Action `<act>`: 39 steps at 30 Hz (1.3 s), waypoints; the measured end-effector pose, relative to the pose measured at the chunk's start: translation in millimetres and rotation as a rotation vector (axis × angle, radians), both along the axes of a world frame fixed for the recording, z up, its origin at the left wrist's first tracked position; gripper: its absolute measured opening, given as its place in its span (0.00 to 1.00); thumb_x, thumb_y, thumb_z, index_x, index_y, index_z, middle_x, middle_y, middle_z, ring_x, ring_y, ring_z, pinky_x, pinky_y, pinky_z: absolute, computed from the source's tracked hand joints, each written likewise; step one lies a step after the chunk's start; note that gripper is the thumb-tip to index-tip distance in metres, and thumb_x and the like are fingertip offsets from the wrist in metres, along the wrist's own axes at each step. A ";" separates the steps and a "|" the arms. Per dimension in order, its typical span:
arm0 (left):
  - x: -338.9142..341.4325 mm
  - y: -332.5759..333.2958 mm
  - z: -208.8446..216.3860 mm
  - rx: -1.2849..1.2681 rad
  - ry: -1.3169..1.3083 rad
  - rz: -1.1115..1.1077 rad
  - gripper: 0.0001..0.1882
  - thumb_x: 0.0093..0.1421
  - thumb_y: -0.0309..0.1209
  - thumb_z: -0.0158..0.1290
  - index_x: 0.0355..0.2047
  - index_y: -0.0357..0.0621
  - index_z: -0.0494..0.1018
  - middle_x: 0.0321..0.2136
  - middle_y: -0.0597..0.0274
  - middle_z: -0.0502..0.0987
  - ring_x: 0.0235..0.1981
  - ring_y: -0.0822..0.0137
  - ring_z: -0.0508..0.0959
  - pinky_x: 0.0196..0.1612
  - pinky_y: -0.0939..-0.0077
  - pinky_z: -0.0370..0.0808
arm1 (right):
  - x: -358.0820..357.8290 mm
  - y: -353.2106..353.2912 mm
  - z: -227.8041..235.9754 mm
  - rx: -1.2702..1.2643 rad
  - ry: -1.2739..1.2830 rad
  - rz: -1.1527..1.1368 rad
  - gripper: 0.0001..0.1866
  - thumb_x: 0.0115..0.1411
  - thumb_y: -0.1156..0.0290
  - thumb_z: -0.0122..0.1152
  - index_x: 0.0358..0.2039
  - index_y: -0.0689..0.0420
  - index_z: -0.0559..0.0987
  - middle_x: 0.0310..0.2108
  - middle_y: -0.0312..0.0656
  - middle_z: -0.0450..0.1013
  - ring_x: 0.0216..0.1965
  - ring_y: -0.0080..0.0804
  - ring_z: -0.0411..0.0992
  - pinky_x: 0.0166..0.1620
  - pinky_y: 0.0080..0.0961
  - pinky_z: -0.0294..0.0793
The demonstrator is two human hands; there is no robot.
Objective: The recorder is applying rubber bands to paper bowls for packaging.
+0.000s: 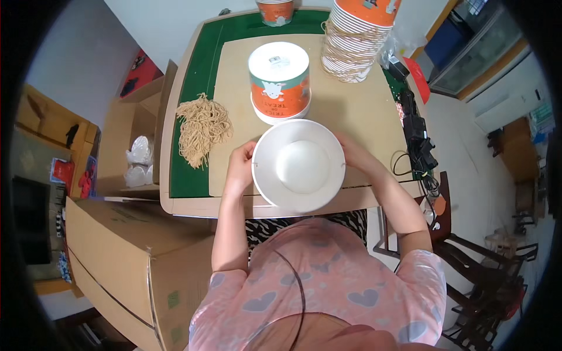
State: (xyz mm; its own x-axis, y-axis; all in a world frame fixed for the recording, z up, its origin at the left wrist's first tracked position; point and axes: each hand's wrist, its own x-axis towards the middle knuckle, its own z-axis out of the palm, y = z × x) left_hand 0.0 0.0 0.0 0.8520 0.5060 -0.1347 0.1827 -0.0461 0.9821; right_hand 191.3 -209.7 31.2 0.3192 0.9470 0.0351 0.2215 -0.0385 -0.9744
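A green-topped table (202, 70) is bearing a flat cardboard sheet (377, 114), where a tall stack of ridged buckets (355, 47) is already carrying looped cords. At the table's near edge, a round white bucket (298, 167) is facing open upward, showing no cord across its smooth interior. Beyond it an orange bucket (280, 99) is standing overturned. A tangled, fibrous cord heap (202, 128) is lying left. The left hand (240, 167) is gripping the white rim; the right hand (354, 153) is clasping the opposite side, fingers mostly hidden.
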 end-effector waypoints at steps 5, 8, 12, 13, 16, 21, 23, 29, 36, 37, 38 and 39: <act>-0.6 -20.1 6.4 -0.128 -0.405 0.233 0.11 0.59 0.25 0.53 0.42 0.36 0.73 0.29 0.66 0.78 0.27 0.80 0.74 0.30 0.87 0.71 | 15.1 -10.5 66.1 -0.248 -0.171 -0.290 0.14 0.64 0.71 0.46 0.48 0.59 0.72 0.36 0.35 0.73 0.34 0.19 0.68 0.34 0.19 0.70; -15.3 -12.1 -5.9 -0.184 -0.273 0.309 0.08 0.61 0.28 0.52 0.41 0.40 0.74 0.27 0.68 0.78 0.23 0.82 0.72 0.25 0.88 0.69 | 8.7 -8.0 156.8 0.142 -0.713 -0.407 0.13 0.61 0.76 0.49 0.46 0.58 0.74 0.40 0.34 0.71 0.41 0.22 0.69 0.42 0.18 0.70; -9.9 -16.0 -23.8 -0.207 -0.260 0.300 0.05 0.61 0.28 0.53 0.37 0.41 0.75 0.24 0.72 0.75 0.22 0.82 0.71 0.23 0.88 0.67 | 3.7 1.0 234.7 0.501 -0.931 -0.748 0.08 0.60 0.76 0.52 0.41 0.59 0.74 0.36 0.33 0.71 0.38 0.16 0.68 0.39 0.15 0.69; -10.3 -18.9 -19.7 -0.222 -0.230 0.312 0.04 0.61 0.27 0.53 0.35 0.40 0.74 0.22 0.73 0.73 0.21 0.82 0.70 0.24 0.88 0.67 | 9.0 13.0 241.0 0.521 -1.041 -0.799 0.09 0.59 0.74 0.54 0.40 0.60 0.74 0.36 0.34 0.71 0.36 0.19 0.69 0.38 0.17 0.69; -14.6 -21.2 -15.4 -0.167 -0.267 0.272 0.04 0.61 0.26 0.53 0.35 0.40 0.74 0.21 0.72 0.73 0.21 0.83 0.69 0.24 0.88 0.66 | 27.3 57.1 248.1 0.576 -1.419 -0.887 0.11 0.55 0.70 0.57 0.38 0.60 0.75 0.34 0.39 0.73 0.34 0.29 0.70 0.39 0.25 0.69; -29.7 -13.4 -24.4 -0.065 -0.235 0.348 0.04 0.61 0.26 0.53 0.36 0.42 0.76 0.21 0.74 0.73 0.21 0.84 0.69 0.23 0.89 0.64 | 58.7 124.3 200.0 0.591 -1.819 -0.582 0.09 0.49 0.73 0.60 0.32 0.54 0.74 0.30 0.41 0.68 0.36 0.40 0.66 0.40 0.35 0.64; -34.0 -9.2 -22.8 -0.006 -0.184 0.369 0.05 0.60 0.26 0.53 0.36 0.41 0.76 0.21 0.74 0.73 0.22 0.84 0.69 0.24 0.88 0.66 | 64.7 133.7 159.3 0.525 -1.785 -0.446 0.12 0.47 0.73 0.61 0.34 0.55 0.73 0.34 0.41 0.68 0.38 0.42 0.65 0.41 0.37 0.64; -54.1 16.3 -20.3 0.439 -0.079 0.523 0.06 0.56 0.28 0.54 0.33 0.39 0.77 0.24 0.58 0.77 0.23 0.69 0.77 0.28 0.77 0.72 | 23.0 122.9 108.8 0.335 -1.586 -0.256 0.29 0.48 0.69 0.63 0.52 0.55 0.69 0.44 0.46 0.67 0.48 0.46 0.65 0.52 0.41 0.63; -46.9 55.2 -18.2 0.476 -0.011 0.580 0.07 0.56 0.30 0.54 0.33 0.41 0.77 0.27 0.55 0.78 0.25 0.62 0.78 0.31 0.71 0.74 | 11.0 101.8 65.9 0.268 -1.386 -0.298 0.24 0.51 0.71 0.62 0.51 0.55 0.72 0.46 0.43 0.69 0.49 0.42 0.66 0.52 0.38 0.64; -46.3 57.9 -19.6 0.477 -0.007 0.576 0.07 0.56 0.30 0.54 0.33 0.41 0.77 0.27 0.55 0.78 0.25 0.62 0.78 0.31 0.71 0.74 | 9.9 101.4 61.4 0.296 -1.373 -0.319 0.23 0.52 0.72 0.61 0.50 0.56 0.73 0.45 0.43 0.70 0.49 0.41 0.67 0.51 0.37 0.65; -45.8 60.0 -20.9 0.468 0.003 0.579 0.07 0.56 0.30 0.54 0.33 0.41 0.77 0.27 0.55 0.78 0.25 0.62 0.78 0.31 0.71 0.74 | 10.7 102.7 61.3 0.294 -1.370 -0.321 0.23 0.52 0.72 0.61 0.50 0.56 0.73 0.45 0.43 0.70 0.49 0.41 0.67 0.51 0.37 0.65; -43.9 60.4 -21.1 0.458 0.011 0.572 0.07 0.56 0.30 0.54 0.32 0.41 0.77 0.27 0.56 0.78 0.25 0.62 0.78 0.31 0.71 0.74 | 12.2 102.8 64.2 0.304 -1.341 -0.326 0.20 0.52 0.73 0.61 0.48 0.56 0.74 0.43 0.43 0.70 0.47 0.41 0.68 0.50 0.36 0.65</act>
State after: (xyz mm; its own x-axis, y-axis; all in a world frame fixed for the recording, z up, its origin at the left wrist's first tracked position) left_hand -43.9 60.4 -21.1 0.4373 0.8790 0.1901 0.3114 -0.3463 0.8850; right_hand 203.5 -106.8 95.4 0.0809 0.7391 0.6687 0.9952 -0.0967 -0.0135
